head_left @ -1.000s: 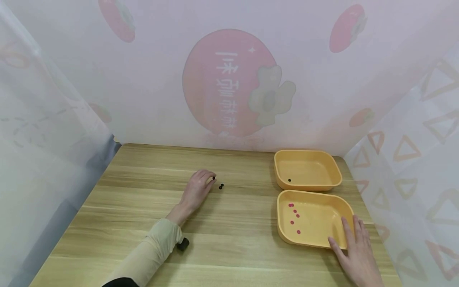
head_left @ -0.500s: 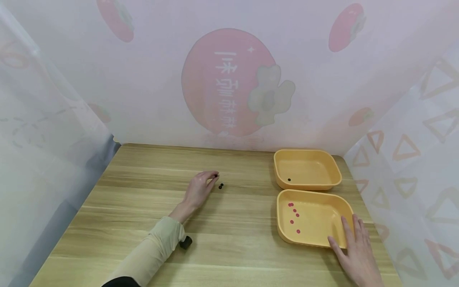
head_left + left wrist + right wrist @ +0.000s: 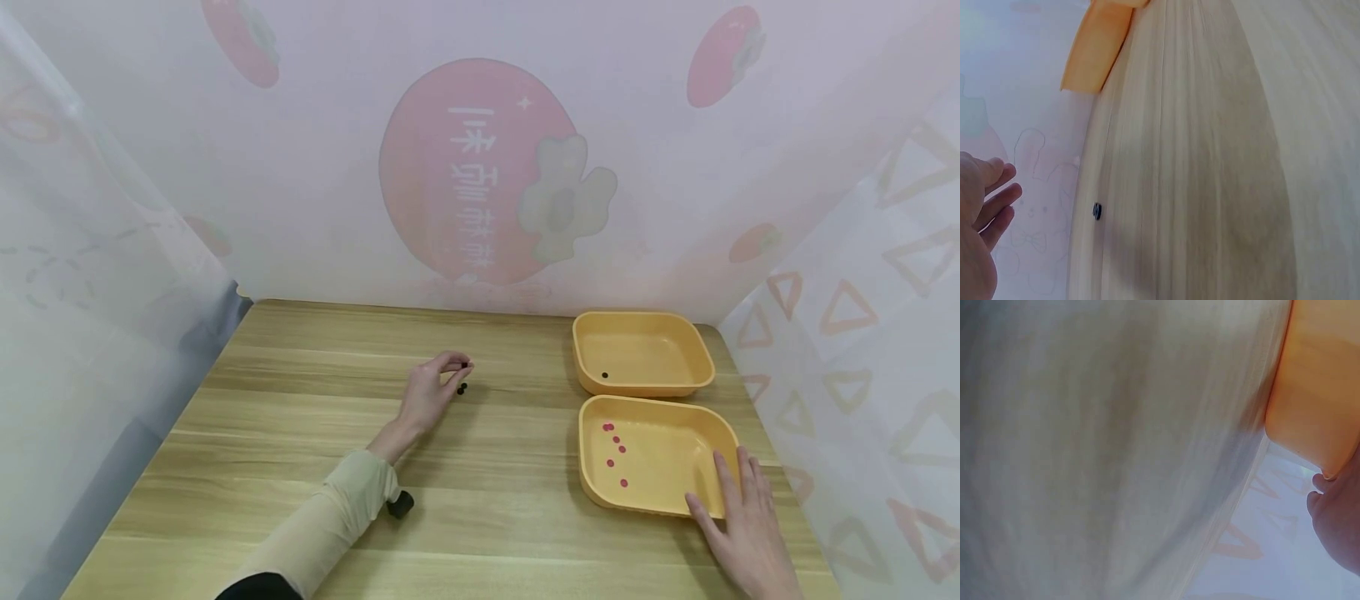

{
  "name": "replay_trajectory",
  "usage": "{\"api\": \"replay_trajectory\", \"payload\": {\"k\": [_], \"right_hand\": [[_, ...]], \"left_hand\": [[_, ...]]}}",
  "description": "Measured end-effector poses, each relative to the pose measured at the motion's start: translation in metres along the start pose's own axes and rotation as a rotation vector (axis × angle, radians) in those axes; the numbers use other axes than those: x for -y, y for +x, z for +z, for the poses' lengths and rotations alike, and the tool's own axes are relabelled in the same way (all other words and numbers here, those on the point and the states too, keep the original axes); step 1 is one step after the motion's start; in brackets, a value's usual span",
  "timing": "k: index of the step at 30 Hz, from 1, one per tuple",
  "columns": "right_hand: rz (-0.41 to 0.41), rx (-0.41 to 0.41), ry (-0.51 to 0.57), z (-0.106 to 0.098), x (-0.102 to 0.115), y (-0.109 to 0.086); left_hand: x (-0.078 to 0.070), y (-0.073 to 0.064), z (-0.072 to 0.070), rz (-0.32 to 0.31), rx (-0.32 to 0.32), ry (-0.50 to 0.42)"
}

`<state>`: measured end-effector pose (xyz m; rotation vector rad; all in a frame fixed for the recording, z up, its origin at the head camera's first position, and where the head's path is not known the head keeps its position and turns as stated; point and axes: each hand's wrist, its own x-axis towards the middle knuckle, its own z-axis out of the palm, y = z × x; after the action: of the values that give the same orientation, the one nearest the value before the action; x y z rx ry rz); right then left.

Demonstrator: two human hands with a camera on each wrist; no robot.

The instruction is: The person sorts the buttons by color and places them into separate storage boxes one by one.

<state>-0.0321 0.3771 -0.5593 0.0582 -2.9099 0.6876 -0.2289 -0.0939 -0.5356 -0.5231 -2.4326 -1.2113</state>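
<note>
My left hand is raised over the middle of the table, pinching a small black round piece between thumb and fingertips. Just below these fingertips, two more black pieces lie side by side on the wood; the left wrist view has them as a dark disc-like spot. Over at the right, my right hand rests with spread fingers on the front right corner of the near yellow tray. Several flat pink round pieces lie in that tray's left part.
Behind the near tray stands a second yellow tray, with a single black piece near its front left corner. A pale printed curtain borders the wooden table at the back and sides.
My left hand has moved to the right and slightly up, carrying the pinched black piece past the two lying on the table. The right hand stays on the tray.
</note>
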Motion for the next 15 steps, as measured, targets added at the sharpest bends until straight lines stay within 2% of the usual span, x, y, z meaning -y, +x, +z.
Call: {"api": "replay_trajectory", "payload": {"k": [6, 15], "right_hand": [[0.0, 0.004, -0.001, 0.0, 0.001, 0.0], [-0.01, 0.001, -0.002, -0.001, 0.001, 0.0]], "left_hand": [[-0.008, 0.003, 0.009, -0.049, 0.012, -0.1], [-0.018, 0.009, 0.02, -0.168, 0.011, -0.234]]}}
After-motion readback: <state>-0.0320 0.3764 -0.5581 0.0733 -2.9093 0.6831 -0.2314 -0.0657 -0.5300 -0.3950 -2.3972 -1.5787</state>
